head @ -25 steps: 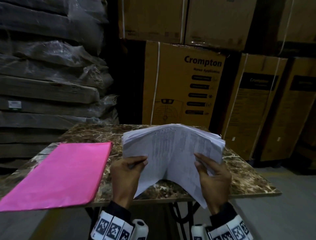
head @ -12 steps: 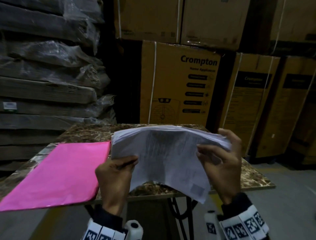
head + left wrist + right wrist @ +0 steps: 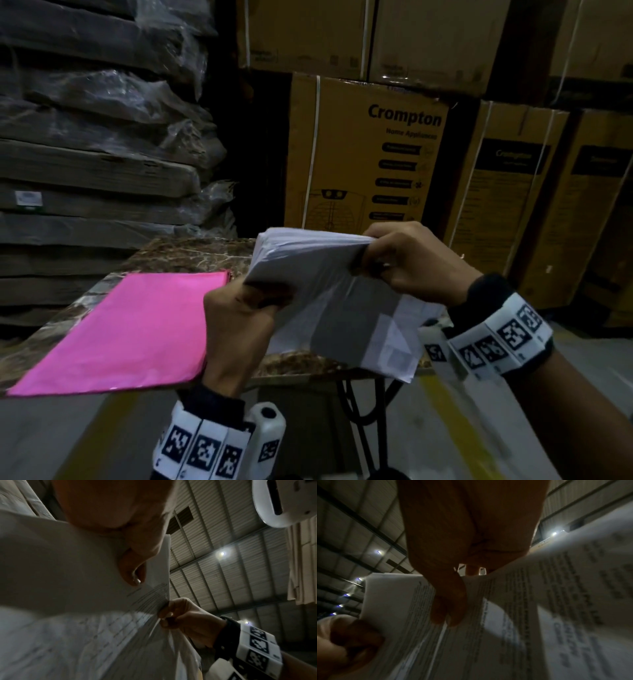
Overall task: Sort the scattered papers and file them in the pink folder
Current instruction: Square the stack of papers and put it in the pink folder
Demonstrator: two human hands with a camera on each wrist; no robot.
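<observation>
A thick stack of white printed papers point(image 3: 329, 274) is held up above the marble table point(image 3: 191, 255), bent over at the top. My left hand point(image 3: 239, 318) grips its lower left edge, thumb on the sheets. My right hand point(image 3: 404, 263) pinches the upper right edge of the stack. The left wrist view shows the same papers point(image 3: 68, 574) under my left thumb point(image 3: 132, 569), with the right hand point(image 3: 187, 620) pinching their far edge. Printed sheets point(image 3: 539, 608) fill the right wrist view below my right fingers point(image 3: 448, 601). The pink folder point(image 3: 126, 332) lies closed and flat on the table's left part.
Tall cardboard boxes point(image 3: 366, 154) stand behind the table and to its right. Plastic-wrapped stacked slabs point(image 3: 96, 137) rise at the left. The table's near edge and dark metal legs point(image 3: 359, 404) are below the papers, with grey floor point(image 3: 428, 428) beyond.
My right hand has climbed from the stack's lower right corner to its top right edge. The stack has risen and tilted, folding over more. My view has swung to the left.
</observation>
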